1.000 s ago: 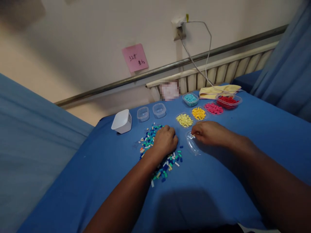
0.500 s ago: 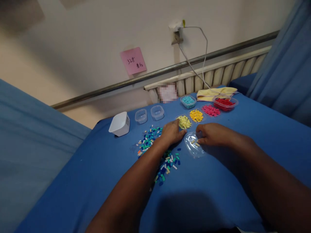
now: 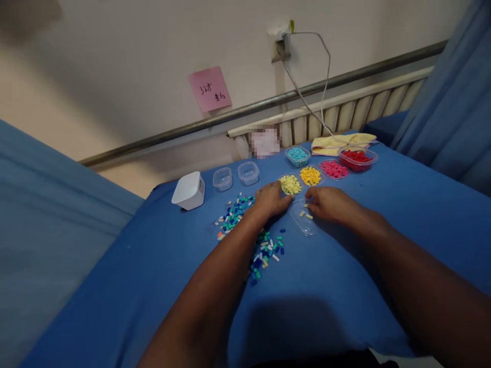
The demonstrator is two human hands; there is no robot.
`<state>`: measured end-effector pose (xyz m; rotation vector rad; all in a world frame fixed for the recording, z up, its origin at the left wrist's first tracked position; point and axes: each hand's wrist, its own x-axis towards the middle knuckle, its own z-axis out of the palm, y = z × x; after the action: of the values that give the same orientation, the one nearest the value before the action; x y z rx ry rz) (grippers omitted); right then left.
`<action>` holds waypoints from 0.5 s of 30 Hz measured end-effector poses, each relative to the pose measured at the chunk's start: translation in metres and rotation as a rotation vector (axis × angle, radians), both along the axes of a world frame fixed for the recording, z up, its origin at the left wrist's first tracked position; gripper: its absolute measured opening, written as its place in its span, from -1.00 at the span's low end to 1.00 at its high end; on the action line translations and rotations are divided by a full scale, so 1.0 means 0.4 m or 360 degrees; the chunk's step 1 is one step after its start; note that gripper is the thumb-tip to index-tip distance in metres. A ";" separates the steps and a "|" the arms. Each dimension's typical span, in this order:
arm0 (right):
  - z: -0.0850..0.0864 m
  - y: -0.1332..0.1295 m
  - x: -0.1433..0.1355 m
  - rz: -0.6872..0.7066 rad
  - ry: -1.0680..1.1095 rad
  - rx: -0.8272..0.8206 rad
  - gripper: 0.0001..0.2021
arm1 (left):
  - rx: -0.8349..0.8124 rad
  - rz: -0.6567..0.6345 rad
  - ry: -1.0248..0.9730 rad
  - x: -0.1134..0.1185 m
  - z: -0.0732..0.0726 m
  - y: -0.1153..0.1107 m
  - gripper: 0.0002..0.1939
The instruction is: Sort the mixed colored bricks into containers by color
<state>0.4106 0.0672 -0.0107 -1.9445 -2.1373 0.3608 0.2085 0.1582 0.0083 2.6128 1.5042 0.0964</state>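
Note:
My left hand [image 3: 271, 199] rests at the near left rim of a clear container of pale yellow pieces [image 3: 290, 185], thumb and fingers closed about its edge. Just to the right, my right hand [image 3: 328, 203] is over a shallow clear container or lid [image 3: 303, 225], its thumb and fingertips pinched together. What they pinch, if anything, is too small to make out. A few pale yellow pieces [image 3: 307, 216] lie in that clear container beside the fingertips. A loose heap of blue, green, white and cream pieces [image 3: 233, 217] spreads on the cloth, partly hidden by my left forearm.
Containers of orange-yellow [image 3: 310, 176], pink [image 3: 334, 169], light blue [image 3: 298, 155] and red pieces [image 3: 357, 159] stand behind my hands. Two clear tubs [image 3: 223, 180] and a white tub [image 3: 189, 191] are at the back left. A folded yellow cloth [image 3: 330, 145] lies near the radiator.
The view has shifted slightly. My right hand has moved a little left over the clear container, and more pale pieces show in it. My left hand stays by the pale yellow container.

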 end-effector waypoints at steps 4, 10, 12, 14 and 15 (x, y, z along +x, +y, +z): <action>-0.008 0.004 0.002 -0.0044 -0.0006 0.0009 -0.66 | 0.0012 -0.0051 -0.0206 -0.081 0.038 -0.037 -0.41; -0.038 0.010 0.020 -0.0184 0.0000 0.0141 -0.62 | -0.0165 -0.0799 -0.0336 -0.195 0.056 -0.264 -0.60; -0.044 0.010 0.021 -0.0208 0.0030 0.0189 -0.62 | -0.0125 -0.0979 -0.0258 -0.210 0.036 -0.319 -0.63; -0.042 0.006 0.017 -0.0217 0.0053 0.0235 -0.65 | -0.0027 -0.0984 -0.0200 -0.224 0.015 -0.337 -0.69; -0.037 0.002 0.013 -0.0214 0.0058 0.0276 -0.67 | 0.0022 -0.0950 -0.0179 -0.234 0.009 -0.334 -0.71</action>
<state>0.4159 0.0682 -0.0253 -1.9533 -1.9326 0.1786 0.1150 0.0245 0.0117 2.8826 0.6453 0.1886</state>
